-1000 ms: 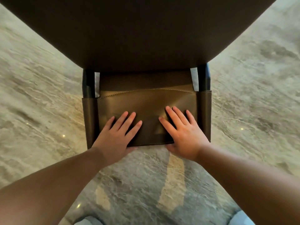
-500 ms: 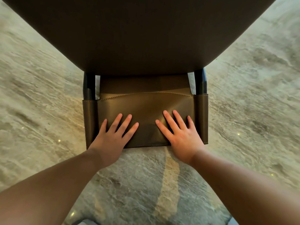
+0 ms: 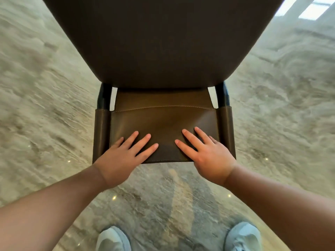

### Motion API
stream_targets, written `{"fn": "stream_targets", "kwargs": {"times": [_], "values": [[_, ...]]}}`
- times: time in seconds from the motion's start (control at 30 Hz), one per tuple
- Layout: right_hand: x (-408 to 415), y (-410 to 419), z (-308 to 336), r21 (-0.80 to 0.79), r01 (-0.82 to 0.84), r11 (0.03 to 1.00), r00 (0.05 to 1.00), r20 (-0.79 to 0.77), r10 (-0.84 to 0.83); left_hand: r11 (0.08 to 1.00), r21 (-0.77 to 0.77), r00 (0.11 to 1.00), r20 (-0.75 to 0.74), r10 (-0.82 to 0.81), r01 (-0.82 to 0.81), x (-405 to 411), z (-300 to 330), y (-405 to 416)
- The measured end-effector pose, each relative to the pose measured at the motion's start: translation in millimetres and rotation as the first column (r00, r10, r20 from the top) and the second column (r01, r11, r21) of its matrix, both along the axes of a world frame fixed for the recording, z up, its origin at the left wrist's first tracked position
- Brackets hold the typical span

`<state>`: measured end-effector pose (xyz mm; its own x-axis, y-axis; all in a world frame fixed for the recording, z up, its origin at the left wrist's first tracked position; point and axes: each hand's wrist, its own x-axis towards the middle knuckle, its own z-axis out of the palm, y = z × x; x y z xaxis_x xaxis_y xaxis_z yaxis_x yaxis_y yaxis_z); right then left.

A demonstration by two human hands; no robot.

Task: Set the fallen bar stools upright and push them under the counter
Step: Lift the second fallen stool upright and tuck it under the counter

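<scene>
A bar stool stands upright in front of me. Its brown leather backrest [image 3: 163, 122] is stretched between two black posts [image 3: 104, 96], and its seat is hidden beneath the dark counter top [image 3: 163, 42]. My left hand [image 3: 123, 156] and my right hand [image 3: 206, 154] lie side by side over the backrest's near edge. Their fingers are spread flat on the leather, and the thumbs are hidden behind the edge.
Grey-beige marbled floor [image 3: 45, 105] lies on both sides of the stool and looks motion-blurred. My two light blue shoes [image 3: 113, 240] show at the bottom edge, just behind the stool. A bright window reflection [image 3: 308, 8] is at the top right.
Both hands have slid back towards the backrest's near edge and still rest on it. My shoes have come into view at the bottom.
</scene>
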<state>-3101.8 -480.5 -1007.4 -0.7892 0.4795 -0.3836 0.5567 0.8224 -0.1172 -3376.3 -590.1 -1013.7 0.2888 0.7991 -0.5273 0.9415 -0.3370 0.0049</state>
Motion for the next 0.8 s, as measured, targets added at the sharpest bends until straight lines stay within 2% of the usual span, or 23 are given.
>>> {"fn": "stream_targets", "kwargs": {"times": [0.1, 0.23, 0.4, 0.47, 0.57, 0.67, 0.8], "values": [[-9, 25, 94, 0.029, 0.012, 1.0, 0.997, -0.076, -0.01, 0.996, 0.084, 0.998, 0.063, -0.02, 0.015, -10, 82, 18], [-21, 66, 206, 0.129, -0.016, 0.991, 0.991, -0.132, 0.033, 0.994, 0.103, 0.991, 0.136, 0.009, -0.024, -32, 189, 56], [-41, 134, 332, 0.164, -0.11, 0.98, 0.979, -0.155, 0.136, 0.984, 0.14, 0.989, 0.107, 0.099, -0.114, -54, 322, 126], [-54, 167, 376, 0.191, -0.123, 0.974, 0.971, -0.178, 0.158, 0.956, 0.269, 0.987, 0.136, 0.084, -0.119, -62, 376, 163], [-73, 216, 432, 0.273, -0.087, 0.958, 0.97, -0.195, 0.143, 0.869, 0.494, 0.997, 0.036, -0.064, 0.038, -85, 435, 213], [-94, 266, 482, 0.392, -0.02, 0.92, 0.959, -0.251, 0.128, 0.816, 0.549, 0.983, -0.101, -0.151, 0.182, -122, 490, 261], [-125, 343, 538, 0.51, 0.056, 0.859, 0.947, -0.3, 0.116, 0.746, 0.617, 0.969, -0.155, -0.195, 0.249, -166, 548, 334]]}}
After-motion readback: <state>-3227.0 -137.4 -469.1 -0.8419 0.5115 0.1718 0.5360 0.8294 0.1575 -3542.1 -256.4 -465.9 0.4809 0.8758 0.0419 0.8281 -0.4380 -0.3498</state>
